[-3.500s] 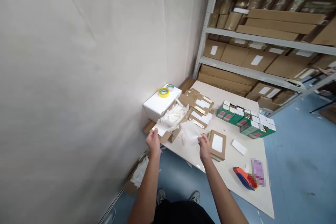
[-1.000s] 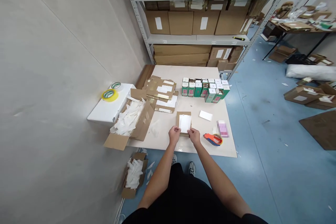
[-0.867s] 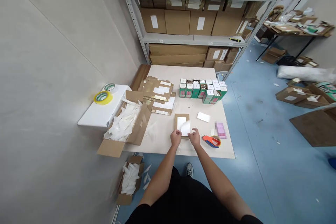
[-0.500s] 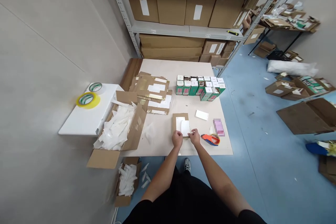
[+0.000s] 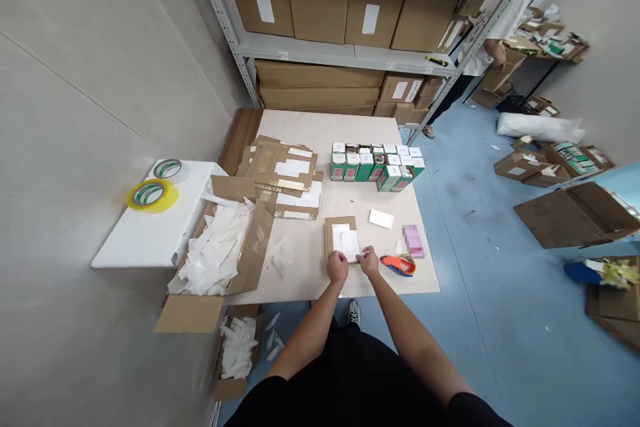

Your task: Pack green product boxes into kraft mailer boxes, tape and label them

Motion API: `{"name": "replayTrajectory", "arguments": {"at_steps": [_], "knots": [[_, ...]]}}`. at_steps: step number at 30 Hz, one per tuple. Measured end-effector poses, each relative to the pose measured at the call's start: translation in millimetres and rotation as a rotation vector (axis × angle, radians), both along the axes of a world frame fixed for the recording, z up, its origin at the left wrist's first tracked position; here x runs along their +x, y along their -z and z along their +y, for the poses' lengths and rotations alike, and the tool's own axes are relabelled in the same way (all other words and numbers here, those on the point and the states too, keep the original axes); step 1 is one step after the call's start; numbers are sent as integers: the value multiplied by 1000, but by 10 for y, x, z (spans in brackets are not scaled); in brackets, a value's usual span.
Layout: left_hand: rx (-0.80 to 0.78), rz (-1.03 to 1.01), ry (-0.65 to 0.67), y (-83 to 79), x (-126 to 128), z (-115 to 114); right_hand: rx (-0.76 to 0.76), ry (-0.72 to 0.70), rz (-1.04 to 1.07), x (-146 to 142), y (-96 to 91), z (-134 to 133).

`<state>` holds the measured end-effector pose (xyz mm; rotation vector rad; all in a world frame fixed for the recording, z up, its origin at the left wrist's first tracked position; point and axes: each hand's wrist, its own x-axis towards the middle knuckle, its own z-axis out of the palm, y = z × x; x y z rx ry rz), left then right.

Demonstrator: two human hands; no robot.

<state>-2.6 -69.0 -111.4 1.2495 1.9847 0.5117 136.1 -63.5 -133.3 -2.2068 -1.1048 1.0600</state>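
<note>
Paper (image 5: 351, 247) is partly covering the cardboard box (image 5: 329, 235) on our table (image 5: 310, 260); we are pinching the paper's near corners between narrowed fingertips of our left hand (image 5: 337, 268) and right hand (image 5: 369, 263). Beside the right, an orange-and-blue tool (image 5: 398, 264) is lying; green boxes (image 5: 376, 168) are standing beyond.

Your black shirt (image 5: 373, 380) has short sleeves (image 5: 267, 397) at nine and three o'clock; your grey-and-white shoe (image 5: 353, 311) shows at twelve.

The table (image 5: 345, 210) is evenly bright; the wall (image 5: 75, 147) left of it has shadow (quite soft); picture edges look stretched.
</note>
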Motion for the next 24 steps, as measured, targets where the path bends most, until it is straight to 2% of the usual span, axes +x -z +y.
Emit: {"name": "replayTrajectory", "arguments": {"at_steps": [7,11,13,15,18,21,24], "knots": [[-37,50,46,-40,13,16,-79,-71,-104,-1,-12,-6],[-46,127,104,-81,-9,28,-184,-186,-236,-8,-105,99],[-14,185,198,-102,-24,65,-232,-252,-291,-14,-161,180],[33,222,370,-113,-33,129,-267,-281,-327,-1,-199,241],[46,244,611,-85,-45,237,-298,-235,-352,75,-183,230],[-26,264,712,-1,-94,313,-316,-175,-284,142,-58,94],[-66,264,768,87,-167,349,-210,-163,-165,77,128,-85]]}}
